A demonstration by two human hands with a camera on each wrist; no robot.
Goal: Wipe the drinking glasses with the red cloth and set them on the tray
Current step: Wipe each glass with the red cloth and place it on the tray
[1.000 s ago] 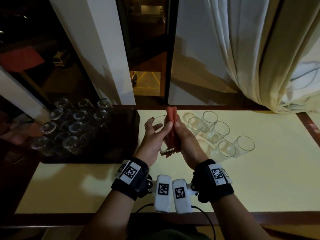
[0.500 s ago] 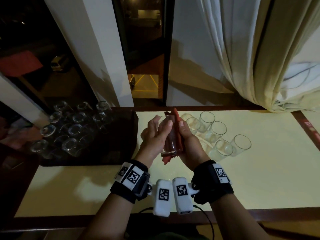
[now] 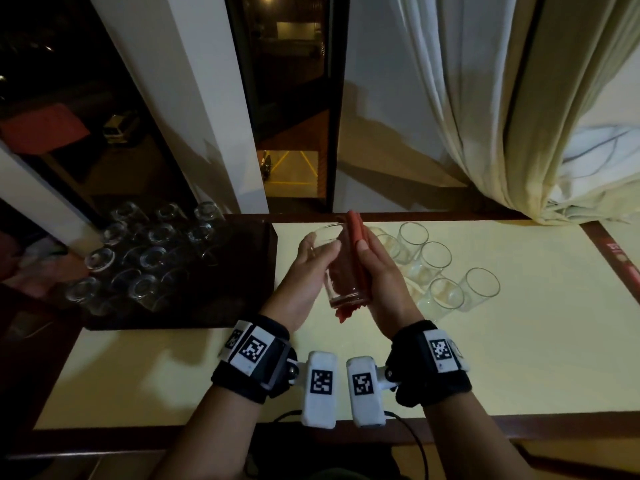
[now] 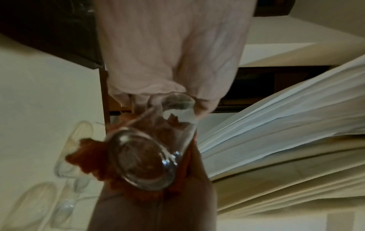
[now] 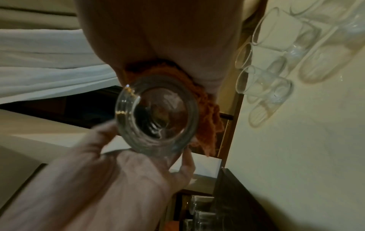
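The left hand (image 3: 304,271) cups one drinking glass (image 3: 341,268) from its left side, thumb laid across the near wall and fingers curled behind. The right hand (image 3: 379,275) presses the folded red cloth (image 3: 356,237) against the glass's right wall, palm and fairly straight fingers lying flat along it. The cloth runs the length of the glass, sticking out above the rim and hanging ragged below the base (image 4: 142,161). In the wrist views some red seems to show through the base, but whether any cloth sits inside I cannot tell.

The glass is held roughly upright over the cream tabletop (image 3: 450,358), mouth up and away from the person, thick base towards them, its long axis tipped slightly. I judge the wipe to be under way.

The dark tray (image 3: 242,306) lies just left of the held glass, on the left hand's side, so that hand is the nearer one for setting down. Finished glasses (image 3: 145,258) fill the tray's left and far part; its near right part, closest to the held glass, is bare and looks the easy landing spot.

Right of the held glass, a cluster of unwiped glasses (image 3: 433,261) stands just beyond the right hand, close enough to knock. Further right of the cluster the tabletop lies bare.
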